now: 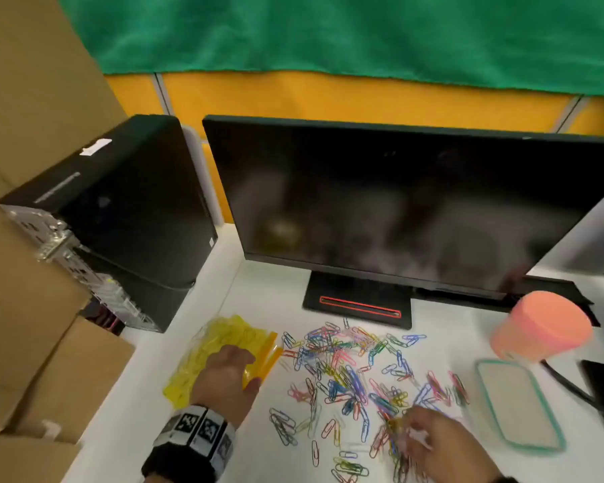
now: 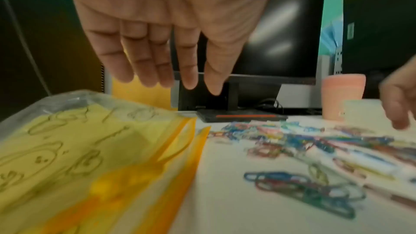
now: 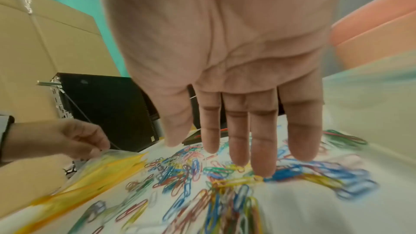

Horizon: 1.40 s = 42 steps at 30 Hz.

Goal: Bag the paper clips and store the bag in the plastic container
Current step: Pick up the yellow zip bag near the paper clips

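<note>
Both grips spread: left hand point(image 1: 229, 373) flat over the yellow bag point(image 1: 220, 346) on the left, right hand point(image 3: 225, 70) over scattered paper clips point(image 1: 349, 371). Sweeping could push clips off the surface point(image 1: 269, 298).

I sit at an office cubicle desk point(image 1: 265, 291), with a monitor point(image 1: 398, 203), desktop computer tower point(image 1: 119, 221) and orange partition panels point(image 1: 293, 95).

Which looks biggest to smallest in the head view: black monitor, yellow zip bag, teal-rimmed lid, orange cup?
1. Black monitor
2. Yellow zip bag
3. Teal-rimmed lid and orange cup: too close to rank.
</note>
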Motion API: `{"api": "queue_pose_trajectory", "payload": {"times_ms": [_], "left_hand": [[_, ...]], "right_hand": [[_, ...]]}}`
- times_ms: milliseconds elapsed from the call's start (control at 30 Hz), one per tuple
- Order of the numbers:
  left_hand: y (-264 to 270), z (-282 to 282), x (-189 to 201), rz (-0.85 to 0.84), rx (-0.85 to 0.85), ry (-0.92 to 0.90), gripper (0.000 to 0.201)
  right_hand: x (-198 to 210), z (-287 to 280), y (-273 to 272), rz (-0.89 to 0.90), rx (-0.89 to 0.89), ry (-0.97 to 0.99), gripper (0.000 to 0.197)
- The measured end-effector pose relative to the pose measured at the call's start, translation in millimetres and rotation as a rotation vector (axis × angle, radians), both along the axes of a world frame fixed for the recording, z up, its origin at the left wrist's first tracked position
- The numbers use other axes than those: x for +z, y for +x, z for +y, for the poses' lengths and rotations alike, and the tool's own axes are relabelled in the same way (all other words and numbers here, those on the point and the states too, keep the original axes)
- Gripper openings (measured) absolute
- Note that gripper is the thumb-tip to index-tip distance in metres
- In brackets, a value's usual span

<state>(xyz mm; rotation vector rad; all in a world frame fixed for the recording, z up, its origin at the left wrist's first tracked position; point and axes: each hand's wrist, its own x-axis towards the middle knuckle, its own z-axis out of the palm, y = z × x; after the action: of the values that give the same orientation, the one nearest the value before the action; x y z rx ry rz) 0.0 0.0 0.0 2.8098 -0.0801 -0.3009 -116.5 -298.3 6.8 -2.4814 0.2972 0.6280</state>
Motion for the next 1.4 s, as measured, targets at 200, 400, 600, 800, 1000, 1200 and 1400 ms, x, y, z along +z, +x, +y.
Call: {"api": "queue_pose_trajectory", "payload": {"times_ms": [200, 400, 600, 800, 1000, 1200, 1400], "left_hand": [[13.4, 5.9, -26.5, 0.131, 0.032, 0.097, 0.06], [9.3, 5.7, -33.0, -0.025, 0.02, 0.028, 0.024], [-16.2, 3.5, -34.1, -0.227, -0.09, 0.016, 0.026], [-59.5, 1.1, -28.4, -0.231, -0.068, -0.215, 0.028], [-89.5, -17.4, -34.3, -0.165, -0.062, -0.417, 0.031], [-97.8, -41.9, -24.2, -0.208, -0.114, -0.457, 0.032], [-107.0, -64.0, -30.3, 0.02, -0.088, -0.633, 0.031]], "right_hand": [[-22.2, 3.1, 29.5, -0.104, -0.097, -0.205, 0.07], [-36.9, 6.8, 33.7, -0.01, -0.087, -0.217, 0.091], [-46.9, 22.8, 34.7, -0.148, 0.053, -0.355, 0.057], [-44.0, 31.5, 31.6, -0.253, 0.07, -0.409, 0.027], [-41.6, 25.0, 30.1, -0.327, 0.028, -0.379, 0.019], [-36.8, 8.5, 24.6, -0.399, -0.118, -0.193, 0.013], [-41.3, -3.3, 18.0, -0.384, -0.174, -0.102, 0.013]]}}
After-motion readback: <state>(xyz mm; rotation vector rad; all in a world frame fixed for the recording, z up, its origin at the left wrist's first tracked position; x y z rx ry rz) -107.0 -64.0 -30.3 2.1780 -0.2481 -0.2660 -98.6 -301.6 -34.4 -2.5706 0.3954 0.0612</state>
